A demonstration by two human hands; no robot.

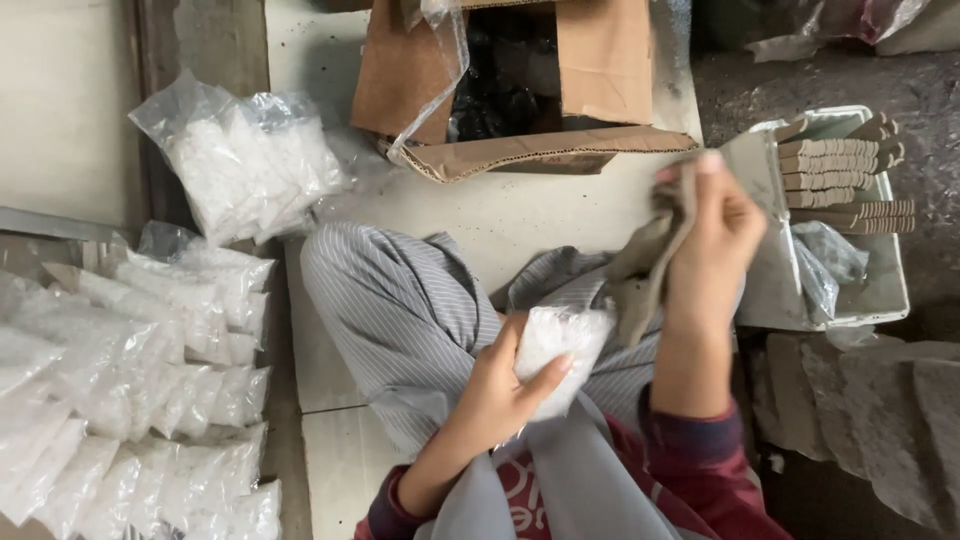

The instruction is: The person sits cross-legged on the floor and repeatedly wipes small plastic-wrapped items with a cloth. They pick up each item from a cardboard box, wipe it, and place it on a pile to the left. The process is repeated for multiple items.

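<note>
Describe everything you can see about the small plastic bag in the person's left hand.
The small bag is clear, crinkled plastic packed with small white pieces too fine to identify. It looks full and plump. The left hand holds it from below, thumb along its lower right edge and fingers behind it. It sits above the person's lap, over grey striped trousers, just below the brownish cloth held up by the right hand. It resembles the bags piled at left.

An open cardboard box (505,85) sits at 12 o'clock, heaped white bags (130,370) at 9, a grey tray (850,215) at 3.
</note>
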